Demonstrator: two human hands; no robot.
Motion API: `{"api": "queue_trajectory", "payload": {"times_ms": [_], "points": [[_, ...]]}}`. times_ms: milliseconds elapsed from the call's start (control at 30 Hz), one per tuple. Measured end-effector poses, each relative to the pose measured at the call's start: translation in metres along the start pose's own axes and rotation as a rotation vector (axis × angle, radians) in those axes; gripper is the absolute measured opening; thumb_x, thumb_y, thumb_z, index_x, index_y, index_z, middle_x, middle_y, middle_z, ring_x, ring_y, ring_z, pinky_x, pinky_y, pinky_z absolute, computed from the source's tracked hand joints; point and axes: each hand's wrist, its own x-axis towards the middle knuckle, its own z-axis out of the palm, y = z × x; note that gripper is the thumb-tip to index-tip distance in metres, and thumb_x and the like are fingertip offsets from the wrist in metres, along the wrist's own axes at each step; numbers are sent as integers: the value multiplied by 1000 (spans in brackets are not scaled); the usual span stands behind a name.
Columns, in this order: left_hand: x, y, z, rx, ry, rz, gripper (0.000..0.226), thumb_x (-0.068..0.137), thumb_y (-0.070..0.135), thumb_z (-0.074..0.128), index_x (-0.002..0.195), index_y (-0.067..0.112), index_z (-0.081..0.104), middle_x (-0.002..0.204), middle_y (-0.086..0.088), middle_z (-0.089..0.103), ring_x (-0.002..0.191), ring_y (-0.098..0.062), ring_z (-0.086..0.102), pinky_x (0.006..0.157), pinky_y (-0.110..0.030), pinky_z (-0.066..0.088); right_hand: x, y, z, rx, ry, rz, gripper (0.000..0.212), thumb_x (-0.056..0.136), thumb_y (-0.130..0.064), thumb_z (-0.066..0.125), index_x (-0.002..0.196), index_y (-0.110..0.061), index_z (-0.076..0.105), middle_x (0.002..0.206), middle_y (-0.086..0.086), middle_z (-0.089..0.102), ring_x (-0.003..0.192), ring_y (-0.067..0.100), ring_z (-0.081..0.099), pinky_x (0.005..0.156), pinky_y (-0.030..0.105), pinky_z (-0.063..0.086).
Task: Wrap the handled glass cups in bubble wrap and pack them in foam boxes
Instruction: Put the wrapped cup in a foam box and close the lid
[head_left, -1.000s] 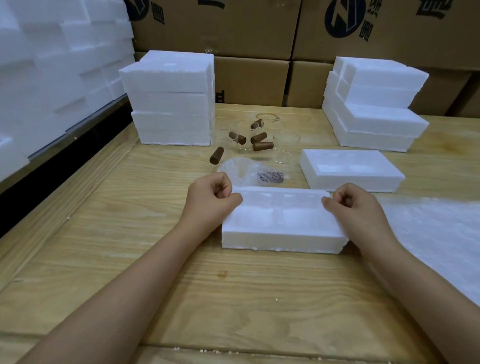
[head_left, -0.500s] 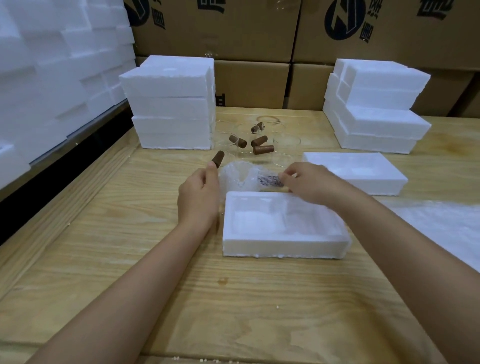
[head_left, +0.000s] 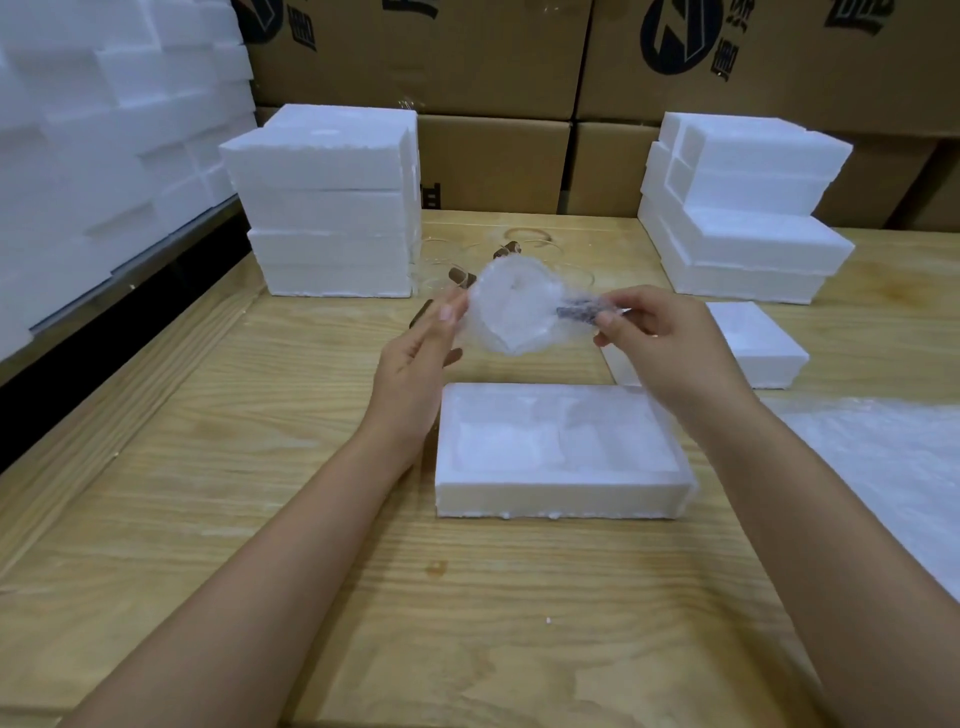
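Pale wooden planks make up the table (head_left: 249, 467), and above its middle both hands hold one wrapped cup (head_left: 511, 306) in the air. The right hand (head_left: 665, 348) pinches the cup's dark handle (head_left: 579, 313), which shows through the wrap, between the thumb and curled fingers (head_left: 615, 326). The left hand (head_left: 415, 369) has its fingers (head_left: 445, 314) nearly straight and close together, with the tips touching the left edge of the bundle. Its thumb stretches out below, and I cannot tell whether it touches the wrap. The cup lies on its side with the handle pointing right, clear of the table.

Just below the hands an open foam box (head_left: 561, 501) sits on the table, its moulded hollows facing up. Near its far right corner lies a second flat foam piece (head_left: 758, 348), partly hidden by the right hand. A sheet of bubble wrap (head_left: 893, 467) spreads over the right side of the table.

Behind the bundle stand bare glass cups (head_left: 460, 275) with brown handles, hard to count through the clear glass. They sit between two stacks of foam boxes, one at the left (head_left: 332, 208) and one at the right (head_left: 743, 218).

Printed cardboard cartons (head_left: 493, 161) are piled along the back. More foam blocks (head_left: 104, 130) form a wall on the left, beyond a dark strip at the table's edge.
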Motion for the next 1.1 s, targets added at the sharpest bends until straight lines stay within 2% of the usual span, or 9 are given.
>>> {"api": "queue_trajectory", "payload": {"times_ms": [167,300,467,633,767,867,967,1033,1100], "points": [[-3,1,-4,-185,-116,-66,37,87,34,53,118,18,65,129,0,64,123,-21,57,106,-39,43,-16,15,-3,71,56,-67,14,90,-21,63,99,-33,63,82,-9,66,88,4,58,68,9,39],[-4,2,-8,-261,-147,-81,34,85,21,58,118,14,65,128,-4,63,122,-21,58,105,-36,45,-22,20,-3,128,57,-85,16,88,-20,66,100,-31,68,88,2,67,81,2,59,63,4,36],[-4,1,-11,-244,-161,-37,45,83,-11,53,120,14,62,123,0,67,123,-20,57,106,-36,43,-27,21,-5,140,52,-120,17,88,-22,67,96,-37,67,90,4,68,75,-4,58,67,3,37],[-4,-2,-11,-162,-166,-4,67,79,-29,47,121,21,59,116,9,69,113,-10,62,99,-29,47,-28,22,-3,157,28,-121,10,93,-22,60,100,-26,66,85,1,67,65,-10,57,61,1,35],[-3,2,-7,-117,-116,-4,60,79,-25,55,109,26,66,129,-15,61,85,-1,62,86,-20,51,-25,24,-4,141,9,-90,11,96,-28,54,89,-30,62,69,-15,62,71,-6,56,63,5,38],[-3,5,-7,-95,-139,-3,57,80,-20,59,118,24,59,115,5,67,99,-4,64,96,-25,50,-24,23,-4,90,14,-68,20,98,-31,49,81,-27,58,68,-13,55,61,-6,48,56,4,35],[-3,8,-6,-52,-169,12,56,80,-11,64,120,27,57,113,5,67,110,-6,61,99,-27,49,-23,22,-4,54,41,-29,28,100,-37,41,78,-24,54,72,-9,51,63,-2,47,56,6,36],[-3,10,-5,-8,-189,29,56,74,7,71,121,34,57,108,6,66,106,1,59,93,-21,50,-23,24,-5,39,41,-10,38,100,-44,36,82,-16,55,75,-8,53,75,3,52,72,12,40],[-2,12,-6,23,-188,33,58,68,22,72,121,38,57,95,13,65,96,8,59,89,-16,49,-22,24,-5,19,29,-8,49,100,-47,31,91,-7,56,81,-6,57,89,9,56,97,33,40]]}}
